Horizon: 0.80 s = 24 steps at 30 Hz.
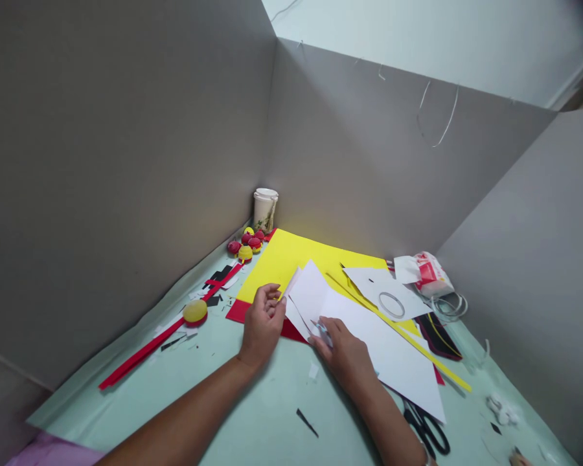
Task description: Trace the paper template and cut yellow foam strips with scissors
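Observation:
A large white paper sheet (369,336) lies slanted across yellow and red sheets, with a dark cut line running through its left part. My left hand (263,327) is at that left end, fingers curled and the thumb against the paper's edge. My right hand (344,355) rests on the sheet, closed round a slim light-blue cutter (323,331) whose thin tip points at the cut line. Most of the cutter is hidden by the fingers. Under the white sheet lie the yellow sheet (291,252) and the red sheet (238,309).
Black-handled scissors (426,427) lie right of my forearm. A yellow strip (408,340) and a white sheet with a grey ring (391,304) lie to the right. At left are a red strip (146,355), a yellow-red disc (195,312) and scraps. A paper cup (265,208) stands in the corner.

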Motion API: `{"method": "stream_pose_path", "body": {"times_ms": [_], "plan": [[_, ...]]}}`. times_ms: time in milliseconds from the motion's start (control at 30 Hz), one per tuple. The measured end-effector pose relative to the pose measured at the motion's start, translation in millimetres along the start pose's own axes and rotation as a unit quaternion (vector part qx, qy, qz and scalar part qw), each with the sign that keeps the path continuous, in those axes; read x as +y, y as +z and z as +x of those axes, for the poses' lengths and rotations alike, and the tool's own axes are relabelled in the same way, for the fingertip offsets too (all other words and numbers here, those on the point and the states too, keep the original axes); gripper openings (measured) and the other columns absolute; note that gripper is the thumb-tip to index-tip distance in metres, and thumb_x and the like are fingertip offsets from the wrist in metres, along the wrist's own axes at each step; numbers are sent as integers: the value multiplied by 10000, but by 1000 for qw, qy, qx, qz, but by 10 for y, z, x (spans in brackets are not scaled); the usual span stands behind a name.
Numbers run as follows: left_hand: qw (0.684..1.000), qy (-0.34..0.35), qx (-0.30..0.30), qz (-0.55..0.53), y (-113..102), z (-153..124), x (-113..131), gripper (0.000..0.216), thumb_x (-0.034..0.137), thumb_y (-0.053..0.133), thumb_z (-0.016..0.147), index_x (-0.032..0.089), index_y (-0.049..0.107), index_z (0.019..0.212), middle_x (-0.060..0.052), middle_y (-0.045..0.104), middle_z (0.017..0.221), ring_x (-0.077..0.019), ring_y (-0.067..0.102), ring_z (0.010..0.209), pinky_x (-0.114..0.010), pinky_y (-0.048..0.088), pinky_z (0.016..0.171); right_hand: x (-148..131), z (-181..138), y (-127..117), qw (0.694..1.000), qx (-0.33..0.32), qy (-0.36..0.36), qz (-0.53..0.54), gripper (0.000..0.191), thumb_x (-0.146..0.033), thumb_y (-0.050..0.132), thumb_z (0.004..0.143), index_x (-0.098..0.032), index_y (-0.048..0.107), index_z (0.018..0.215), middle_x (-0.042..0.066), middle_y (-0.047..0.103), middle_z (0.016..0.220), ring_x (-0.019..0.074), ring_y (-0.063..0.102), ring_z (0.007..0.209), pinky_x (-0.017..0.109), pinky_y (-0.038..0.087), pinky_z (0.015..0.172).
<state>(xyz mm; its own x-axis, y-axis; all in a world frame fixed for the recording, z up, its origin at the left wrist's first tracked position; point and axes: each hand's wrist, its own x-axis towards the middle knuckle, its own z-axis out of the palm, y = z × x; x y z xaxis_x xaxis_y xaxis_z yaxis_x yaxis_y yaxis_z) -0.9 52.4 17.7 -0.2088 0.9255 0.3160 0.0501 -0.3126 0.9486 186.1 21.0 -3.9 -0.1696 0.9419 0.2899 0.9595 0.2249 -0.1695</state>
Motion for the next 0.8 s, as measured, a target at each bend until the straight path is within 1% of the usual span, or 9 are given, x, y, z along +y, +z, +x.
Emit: {"method": "stream_pose_path", "body": {"times_ms": [100, 267, 367, 500, 667, 800], "plan": [[1000, -3, -6, -8, 0, -25, 45, 234, 342, 564, 862, 194, 526, 1040, -53, 607, 962, -177, 617, 889, -303, 525, 773, -10, -1, -4, 1000, -8, -5, -1, 351, -382, 551, 899, -220, 556, 1210, 79, 643, 1181, 219, 687, 906, 271, 514, 589], [1000, -10, 4, -15, 3, -38, 63, 223, 358, 554, 857, 203, 530, 1014, -52, 616, 964, -189, 624, 895, -309, 522, 768, -29, -9, -26, 1000, -13, -8, -6, 337, -346, 516, 918, -214, 546, 1227, 91, 632, 1202, 221, 688, 907, 278, 520, 604], [1000, -13, 16, -18, -7, -17, 42, 219, 364, 550, 851, 203, 534, 999, -53, 619, 960, -195, 624, 892, -314, 518, 765, -58, -24, -49, 1000, -19, -10, 18, 355, -353, 551, 902, -222, 543, 1231, 81, 625, 1216, 217, 680, 947, 281, 533, 659], [998, -42, 32, -29, -28, 14, 18, 232, 388, 547, 853, 215, 522, 1004, -43, 617, 937, -197, 626, 846, -311, 522, 705, -92, -53, -67, 999, -15, -22, 35, 426, -375, 610, 864, -226, 535, 1256, 77, 599, 1267, 230, 665, 1000, 311, 544, 744], [997, -50, 52, -22, -40, 47, 3, 229, 397, 548, 847, 217, 526, 987, -29, 607, 913, -187, 612, 797, -292, 508, 658, -68, -51, -34, 999, -13, -31, 28, 379, -349, 582, 879, -213, 560, 1232, 85, 609, 1265, 232, 671, 987, 315, 543, 754], [995, -71, 59, -23, -48, 77, -14, 227, 399, 547, 846, 220, 527, 983, 1, 602, 849, -147, 579, 650, -267, 478, 596, -35, -33, -31, 999, -8, -35, 38, 313, -318, 507, 920, -206, 577, 1204, 82, 651, 1193, 218, 680, 946, 302, 539, 735]]}}
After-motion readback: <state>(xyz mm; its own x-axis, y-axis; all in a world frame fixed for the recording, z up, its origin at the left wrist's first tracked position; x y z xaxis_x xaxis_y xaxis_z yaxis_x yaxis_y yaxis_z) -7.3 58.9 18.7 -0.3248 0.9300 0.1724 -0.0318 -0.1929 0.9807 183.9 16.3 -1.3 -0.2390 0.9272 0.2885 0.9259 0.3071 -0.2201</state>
